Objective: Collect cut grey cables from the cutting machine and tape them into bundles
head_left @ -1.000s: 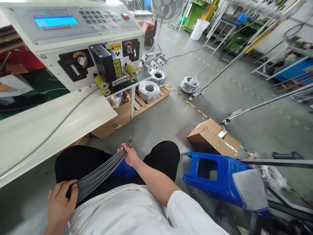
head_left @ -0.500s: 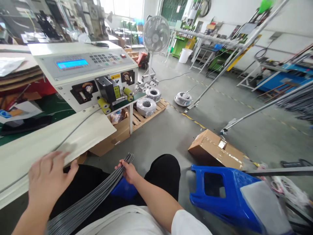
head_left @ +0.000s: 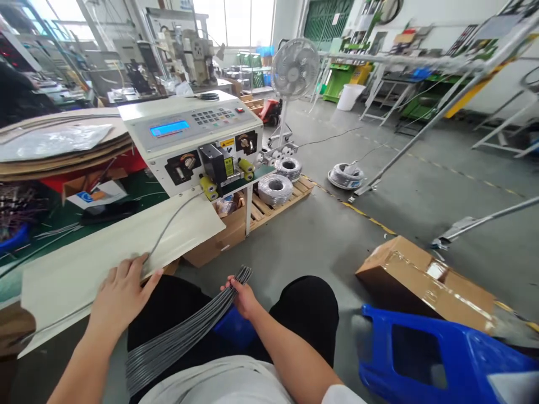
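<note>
My left hand (head_left: 122,292) lies over a single grey cable (head_left: 166,225) on the cream sloping tray (head_left: 113,264), fingers laid flat and thumb spread away. That cable runs up from under my fingers to the yellow rollers of a white wire-cutting machine (head_left: 189,129) with a lit blue display. Its other stretch reappears at the tray's lower left. My right hand (head_left: 242,297) is closed around one end of a bundle of grey cables (head_left: 181,342), the cut ends sticking out above the fist. The bundle slants down to the left across my lap.
Coils of wrapped cable (head_left: 275,189) rest on a wooden pallet beside the machine. A standing fan (head_left: 296,67) is behind it. To my right are a cardboard box (head_left: 425,280) and a blue plastic stool (head_left: 458,348). Metal poles slant down to the floor.
The view has swung left, so the machine and tray appear farther right. My left hand has come down over the cable on the tray. My right hand keeps its hold on the bundle.
</note>
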{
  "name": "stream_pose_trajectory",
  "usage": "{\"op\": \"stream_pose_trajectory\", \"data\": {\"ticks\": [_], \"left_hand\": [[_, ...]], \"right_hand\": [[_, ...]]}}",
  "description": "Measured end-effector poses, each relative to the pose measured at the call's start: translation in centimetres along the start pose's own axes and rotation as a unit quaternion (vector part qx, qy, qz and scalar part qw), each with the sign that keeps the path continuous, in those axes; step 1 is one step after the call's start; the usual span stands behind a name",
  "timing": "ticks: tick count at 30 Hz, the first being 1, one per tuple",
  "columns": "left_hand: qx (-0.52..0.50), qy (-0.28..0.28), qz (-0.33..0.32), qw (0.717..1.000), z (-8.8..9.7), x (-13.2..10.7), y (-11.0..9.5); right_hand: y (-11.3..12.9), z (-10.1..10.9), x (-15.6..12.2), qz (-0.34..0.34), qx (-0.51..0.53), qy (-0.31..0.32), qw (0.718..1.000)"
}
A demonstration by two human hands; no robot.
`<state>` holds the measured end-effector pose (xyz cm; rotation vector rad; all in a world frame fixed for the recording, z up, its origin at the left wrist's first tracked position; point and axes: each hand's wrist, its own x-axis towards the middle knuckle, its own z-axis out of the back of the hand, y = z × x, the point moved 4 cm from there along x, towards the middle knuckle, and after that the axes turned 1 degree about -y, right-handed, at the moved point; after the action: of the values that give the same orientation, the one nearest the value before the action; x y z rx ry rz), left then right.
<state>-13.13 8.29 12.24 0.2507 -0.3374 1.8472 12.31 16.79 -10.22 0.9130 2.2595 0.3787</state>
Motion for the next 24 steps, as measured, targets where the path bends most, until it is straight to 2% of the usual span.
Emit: {"op": "stream_pose_trajectory", "data": {"ticks": [3, 6, 8, 9, 11, 13, 16, 20, 24], "left_hand": [[0.043, 0.028, -0.007, 0.999, 0.6, -1.5, 1.9], [0.03, -0.036, -0.022, 0.999, 1.9, -3.4, 2.9], [0.041, -0.082, -0.055, 0.994, 2.2, -5.0, 2.3], [0.046, -0.086, -0.086, 0.992, 2.0, -6.0, 1.6], [0.039, -0.061, -0.152, 0.986, 0.9, -8.2, -0.3], [0.026, -0.026, -0.188, 0.982, -0.6, -10.5, -2.2], [0.02, 0.025, -0.178, 0.984, -2.5, -13.4, -3.8], [0.028, 0.097, -0.143, 0.984, -3.8, -15.5, -3.8], [0.034, 0.122, -0.113, 0.985, -4.0, -16.5, -2.7]], "right_hand": [[-0.1, 0.0, 0.1, -0.011, 0.002, 0.01, 1.0], [-0.2, 0.1, 0.1, -0.008, 0.009, 0.008, 1.0], [-0.3, 0.1, 0.2, -0.006, 0.007, 0.005, 1.0], [-0.3, 0.1, 0.2, -0.007, 0.005, 0.006, 1.0], [-0.3, 0.0, 0.2, -0.007, 0.002, 0.009, 1.0], [-0.3, 0.0, 0.2, -0.004, -0.003, 0.006, 1.0], [-0.2, 0.1, 0.1, -0.003, -0.023, -0.006, 1.0], [-0.2, 0.2, -0.1, -0.006, -0.03, -0.001, 1.0], [-0.4, 0.2, -0.1, -0.005, -0.019, 0.0, 1.0]]}}
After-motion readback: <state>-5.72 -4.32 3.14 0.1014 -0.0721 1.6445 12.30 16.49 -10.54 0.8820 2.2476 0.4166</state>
